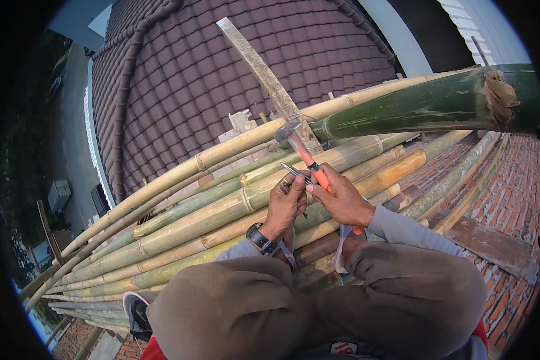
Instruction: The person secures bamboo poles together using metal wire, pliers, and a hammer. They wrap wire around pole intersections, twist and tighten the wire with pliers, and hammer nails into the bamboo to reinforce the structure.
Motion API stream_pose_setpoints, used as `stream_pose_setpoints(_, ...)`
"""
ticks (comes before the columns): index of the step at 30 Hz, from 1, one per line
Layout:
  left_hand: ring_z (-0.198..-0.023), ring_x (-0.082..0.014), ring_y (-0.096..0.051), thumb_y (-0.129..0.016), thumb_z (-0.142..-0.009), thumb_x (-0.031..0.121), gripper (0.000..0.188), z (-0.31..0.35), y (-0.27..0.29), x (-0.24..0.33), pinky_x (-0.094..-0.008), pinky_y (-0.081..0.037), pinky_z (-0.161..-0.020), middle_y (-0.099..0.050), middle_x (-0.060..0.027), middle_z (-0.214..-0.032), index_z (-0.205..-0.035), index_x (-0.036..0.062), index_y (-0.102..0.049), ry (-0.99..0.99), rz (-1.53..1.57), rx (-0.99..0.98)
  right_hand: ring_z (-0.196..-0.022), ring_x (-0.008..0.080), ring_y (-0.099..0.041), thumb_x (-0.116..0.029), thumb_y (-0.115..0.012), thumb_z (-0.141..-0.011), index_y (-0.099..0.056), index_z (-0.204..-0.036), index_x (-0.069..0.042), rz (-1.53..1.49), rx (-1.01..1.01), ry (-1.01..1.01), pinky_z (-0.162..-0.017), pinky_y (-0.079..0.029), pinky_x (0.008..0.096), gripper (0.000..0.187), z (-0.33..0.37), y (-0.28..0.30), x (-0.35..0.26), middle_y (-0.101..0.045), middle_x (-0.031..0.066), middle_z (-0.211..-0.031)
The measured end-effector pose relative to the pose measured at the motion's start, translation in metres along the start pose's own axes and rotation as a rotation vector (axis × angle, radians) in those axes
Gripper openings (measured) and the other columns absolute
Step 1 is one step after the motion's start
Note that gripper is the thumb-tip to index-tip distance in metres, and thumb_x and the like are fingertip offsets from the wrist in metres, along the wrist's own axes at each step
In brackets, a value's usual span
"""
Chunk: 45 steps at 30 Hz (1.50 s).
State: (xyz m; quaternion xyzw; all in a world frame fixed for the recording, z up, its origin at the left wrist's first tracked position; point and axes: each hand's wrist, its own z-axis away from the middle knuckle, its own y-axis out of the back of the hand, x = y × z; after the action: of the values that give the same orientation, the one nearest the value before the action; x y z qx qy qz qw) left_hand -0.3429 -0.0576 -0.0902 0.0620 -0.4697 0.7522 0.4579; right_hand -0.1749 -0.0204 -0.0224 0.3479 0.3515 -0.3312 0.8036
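My right hand (345,198) is closed round the orange handle of a hammer (301,150). The hammer's grey head tilts up and away, close to the lashed bamboo and the upright plank (264,78). Just left of it, my left hand (284,209), with a dark watch on the wrist, pinches several metal nails (294,171) whose tips stick out toward the upper left. The two hands nearly touch, and the right fingertips are beside the nails. Beneath both lie bamboo poles (222,207), laid side by side. My bent knees fill the lower part of the picture.
A thick green bamboo pole (414,105) runs off to the right, with a brown binding (499,99) round it. A thinner bamboo rail (168,174) crosses beyond my hands. Past it slopes a brown tiled roof (192,72). Brickwork (510,186) and a board (492,246) lie at right.
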Motion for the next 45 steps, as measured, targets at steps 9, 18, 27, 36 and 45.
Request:
stream_pose_setpoints(9,-0.057,-0.0029,-0.042,-0.054,-0.109,0.041,0.031,-0.018,-0.064,-0.048,-0.0196,-0.031,-0.05,-0.055,0.0051,-0.074,-0.113,0.0102,-0.059,0.198,-0.183,-0.343,-0.076,0.032,-0.069,-0.032,-0.057,-0.104,-0.051,-0.114,-0.001,0.009,0.269,-0.289,-0.072,-0.05,0.0457,0.033,0.104,0.027,0.011,-0.071,0.0127,-0.079)
stream_pose_setpoints(18,-0.06,-0.0074,-0.047,-0.048,-0.111,0.041,0.036,-0.01,-0.042,-0.086,-0.024,-0.04,-0.054,-0.055,0.0005,-0.082,-0.109,0.006,-0.059,0.253,-0.441,-0.192,-0.078,0.0176,-0.069,-0.021,-0.062,-0.103,-0.054,-0.119,0.0,-0.177,0.499,-0.182,-0.073,-0.052,0.0355,0.027,0.13,0.0,0.074,-0.075,0.0105,-0.085)
stream_pose_setpoints(27,-0.069,-0.0068,-0.049,-0.052,-0.11,0.037,0.035,-0.005,-0.032,-0.069,-0.0227,-0.04,-0.062,-0.054,0.0028,-0.076,-0.117,0.0044,-0.062,0.24,-0.236,-0.236,-0.074,0.0096,-0.062,-0.021,-0.065,-0.102,-0.054,-0.104,-0.006,-0.393,0.404,-0.205,-0.068,-0.05,0.0301,0.019,0.112,-0.005,0.084,-0.069,0.0033,-0.076)
stream_pose_setpoints(36,-0.062,-0.0034,-0.039,-0.066,-0.103,0.039,0.034,-0.021,-0.03,-0.031,-0.0249,-0.031,-0.054,-0.051,0.0066,-0.071,-0.1,0.005,-0.067,-0.241,-0.652,0.205,-0.071,0.0311,-0.067,-0.023,-0.063,-0.103,-0.056,-0.11,-0.002,0.075,0.527,0.058,-0.063,-0.051,0.041,0.023,0.108,0.014,0.089,-0.066,0.0136,-0.076)
stream_pose_setpoints(45,-0.063,-0.0189,-0.064,-0.075,-0.097,0.025,0.023,-0.082,0.002,-0.029,-0.0319,-0.05,-0.06,-0.071,-0.0099,-0.078,-0.107,0.0058,-0.068,-0.817,-1.099,0.163,-0.07,0.055,-0.063,-0.026,-0.055,-0.104,-0.048,-0.118,-0.002,0.438,0.398,-0.154,-0.063,-0.048,0.0608,0.029,0.063,0.024,0.157,-0.066,0.0278,-0.074)
